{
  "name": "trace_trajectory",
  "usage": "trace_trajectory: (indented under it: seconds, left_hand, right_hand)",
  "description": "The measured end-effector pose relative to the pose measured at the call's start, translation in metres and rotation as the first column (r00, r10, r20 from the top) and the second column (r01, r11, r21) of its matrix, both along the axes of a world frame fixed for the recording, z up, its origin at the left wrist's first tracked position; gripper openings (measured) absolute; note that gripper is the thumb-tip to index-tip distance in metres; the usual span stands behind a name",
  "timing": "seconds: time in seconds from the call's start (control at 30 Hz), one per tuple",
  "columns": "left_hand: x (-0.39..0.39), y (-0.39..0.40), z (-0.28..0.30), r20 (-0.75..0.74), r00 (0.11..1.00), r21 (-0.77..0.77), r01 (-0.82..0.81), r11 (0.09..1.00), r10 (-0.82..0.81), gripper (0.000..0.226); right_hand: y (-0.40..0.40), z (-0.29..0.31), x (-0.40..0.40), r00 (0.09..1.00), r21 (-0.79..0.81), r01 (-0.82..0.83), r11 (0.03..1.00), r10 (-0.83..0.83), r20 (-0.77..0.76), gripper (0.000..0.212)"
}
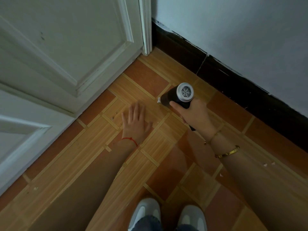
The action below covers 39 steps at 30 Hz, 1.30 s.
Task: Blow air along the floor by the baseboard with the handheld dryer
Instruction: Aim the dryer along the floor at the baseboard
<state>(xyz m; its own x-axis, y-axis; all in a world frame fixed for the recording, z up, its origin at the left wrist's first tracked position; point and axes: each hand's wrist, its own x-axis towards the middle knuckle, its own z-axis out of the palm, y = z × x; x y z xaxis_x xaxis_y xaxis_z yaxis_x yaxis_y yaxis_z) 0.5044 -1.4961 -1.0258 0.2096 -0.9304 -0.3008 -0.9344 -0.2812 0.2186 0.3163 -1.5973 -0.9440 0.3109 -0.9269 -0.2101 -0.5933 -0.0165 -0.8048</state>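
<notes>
From the head view, the person looks down at a corner of the room, standing with both arms stretched forward. The right hand [193,114] grips the handle of the handheld dryer [179,95], its fingers curled round the black grip and the thumb lying along the near side of the body. The dryer is black with a round silver grille at its back end facing up toward the camera; its nozzle end points down and to the left at the floor [83,155], a little way out from the dark baseboard [233,80] that runs along the right wall. A small white scrap [158,100] lies on the tiles right at the nozzle end.

The left hand [135,121] holds nothing: its fingers are straight and slightly spread, palm down over the floor to the left of the dryer, well apart from it. Whether the palm touches the tiles I cannot tell. A red string [130,140] circles the left wrist; two gold bracelets [227,153] sit on the right wrist.

A white panelled door [66,55] fills the far left. The floor is orange and wood-patterned tile, with a few pale crumbs near the right. Two grey and white shoes [166,214] show at the near edge.
</notes>
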Motion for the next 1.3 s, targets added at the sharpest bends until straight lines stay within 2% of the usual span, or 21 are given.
trace_trajectory:
  seconds: [0.23, 0.33, 0.4, 0.6, 0.83, 0.97, 1.1, 1.3]
  left_hand:
    - [-0.001, 0.004, -0.014, 0.081, 0.996, 0.055, 0.042, 0.998, -0.046, 0.092]
    - [0.000, 0.004, -0.017, 0.086, 0.995, 0.055, 0.046, 0.997, -0.051, 0.093]
    - [0.001, 0.005, -0.019, 0.081, 0.995, 0.056, 0.046, 0.997, -0.050, 0.092]
    - [-0.004, 0.005, -0.017, 0.083, 0.996, 0.039, 0.026, 0.999, -0.030, 0.091]
    - [-0.018, -0.005, -0.010, 0.045, 0.999, -0.062, -0.017, 0.998, 0.020, 0.090]
    - [-0.023, -0.014, -0.013, 0.029, 0.999, -0.017, 0.033, 0.999, -0.032, 0.089]
    - [-0.025, -0.014, -0.022, 0.020, 0.999, 0.003, 0.042, 0.999, -0.042, 0.090]
    - [-0.022, -0.015, -0.027, -0.014, 0.998, 0.009, 0.054, 0.999, -0.054, 0.090]
  right_hand:
    - [-0.009, -0.009, 0.010, 0.995, -0.050, -0.010, 0.999, 0.005, -0.097, 0.038]
    - [-0.009, -0.011, 0.012, 0.994, -0.037, -0.056, 0.998, 0.053, -0.097, 0.032]
    - [-0.007, -0.012, 0.011, 0.993, -0.016, -0.066, 0.998, 0.064, -0.104, 0.041]
    - [-0.008, -0.013, -0.006, 0.990, -0.068, 0.031, 0.997, -0.040, -0.135, 0.042]
    - [0.006, -0.013, -0.018, 0.989, -0.040, -0.103, 0.994, 0.098, -0.114, 0.046]
    - [0.021, -0.019, -0.024, 0.988, -0.025, -0.117, 0.993, 0.114, -0.107, 0.050]
    - [0.022, -0.021, -0.027, 0.995, -0.044, -0.074, 0.996, 0.070, -0.078, 0.051]
    - [0.004, -0.021, -0.035, 0.992, -0.092, 0.017, 0.996, -0.028, -0.120, 0.050]
